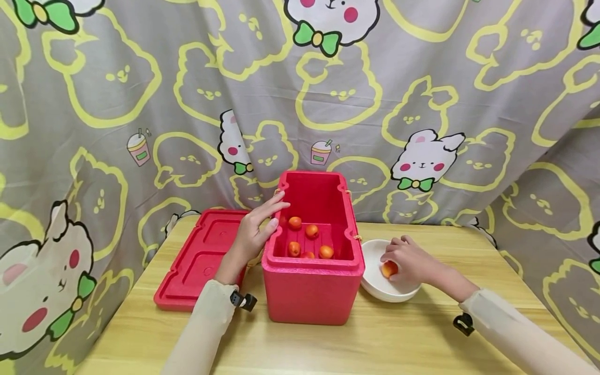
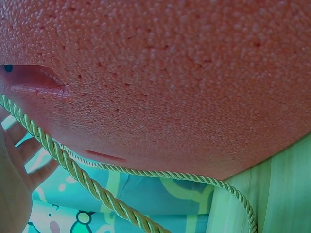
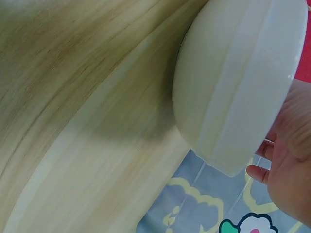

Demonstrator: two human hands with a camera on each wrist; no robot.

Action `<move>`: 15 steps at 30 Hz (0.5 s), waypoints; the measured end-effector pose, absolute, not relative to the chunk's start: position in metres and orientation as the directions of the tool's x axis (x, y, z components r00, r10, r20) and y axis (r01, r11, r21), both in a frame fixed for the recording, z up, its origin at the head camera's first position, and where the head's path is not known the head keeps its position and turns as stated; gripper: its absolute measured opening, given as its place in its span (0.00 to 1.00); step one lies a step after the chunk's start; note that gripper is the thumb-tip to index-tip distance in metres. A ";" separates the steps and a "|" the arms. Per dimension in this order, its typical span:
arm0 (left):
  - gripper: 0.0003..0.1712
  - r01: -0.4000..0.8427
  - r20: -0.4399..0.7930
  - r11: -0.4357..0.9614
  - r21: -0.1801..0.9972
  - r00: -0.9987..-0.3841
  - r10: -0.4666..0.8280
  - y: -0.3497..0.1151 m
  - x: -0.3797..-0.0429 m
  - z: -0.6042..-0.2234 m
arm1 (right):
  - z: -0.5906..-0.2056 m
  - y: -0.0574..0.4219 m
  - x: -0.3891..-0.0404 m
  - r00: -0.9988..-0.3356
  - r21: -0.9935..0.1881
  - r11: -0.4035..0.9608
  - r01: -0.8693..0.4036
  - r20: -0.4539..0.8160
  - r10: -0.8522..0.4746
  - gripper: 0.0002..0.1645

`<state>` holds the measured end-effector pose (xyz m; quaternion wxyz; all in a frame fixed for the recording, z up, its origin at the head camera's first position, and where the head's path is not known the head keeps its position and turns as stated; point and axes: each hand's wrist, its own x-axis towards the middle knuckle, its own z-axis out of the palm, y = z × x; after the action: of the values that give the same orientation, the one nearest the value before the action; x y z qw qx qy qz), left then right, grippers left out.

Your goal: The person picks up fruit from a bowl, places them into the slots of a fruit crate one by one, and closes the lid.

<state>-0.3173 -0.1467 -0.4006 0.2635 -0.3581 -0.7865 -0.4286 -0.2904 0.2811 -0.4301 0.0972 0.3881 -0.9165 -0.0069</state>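
A deep red foam box (image 1: 309,297) stands in the middle of the table, its top uncovered. Several small orange-red fruits (image 1: 326,252) lie on its floor. My left hand (image 1: 253,229) rests on the box's left rim with fingers extended; in the left wrist view this hand (image 2: 14,179) shows beside a twisted gold rope (image 2: 77,170). To the right of the box is a white bowl (image 1: 375,255). Inside the bowl, my right hand (image 1: 410,263) pinches one orange-red fruit (image 1: 389,269). The right wrist view shows the bowl's outer wall (image 3: 233,87), which hides that fruit and the fingertips there.
A red foam lid (image 1: 197,260) with recessed panels lies on the wooden table (image 1: 300,349), left of the box. Behind the table hangs a grey patterned curtain (image 1: 267,94). Gold cord ends (image 1: 358,237) stick out at the box's right side.
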 end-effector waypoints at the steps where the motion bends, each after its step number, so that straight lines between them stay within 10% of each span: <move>1: 0.28 0.790 0.722 0.376 0.484 -0.604 0.337 -0.147 -0.317 -0.401 | -0.431 0.281 -0.292 -0.681 0.094 0.701 -0.707 0.175 -0.711 0.17; 15: 0.27 0.787 0.721 0.377 0.489 -0.608 0.334 -0.147 -0.318 -0.402 | -0.423 0.274 -0.304 -0.694 -0.015 0.728 -0.686 0.314 -0.648 0.19</move>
<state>-0.3181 -0.1468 -0.4021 0.2634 -0.3561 -0.7869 -0.4296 -0.3038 0.2736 -0.4233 0.1449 0.3632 -0.9180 0.0657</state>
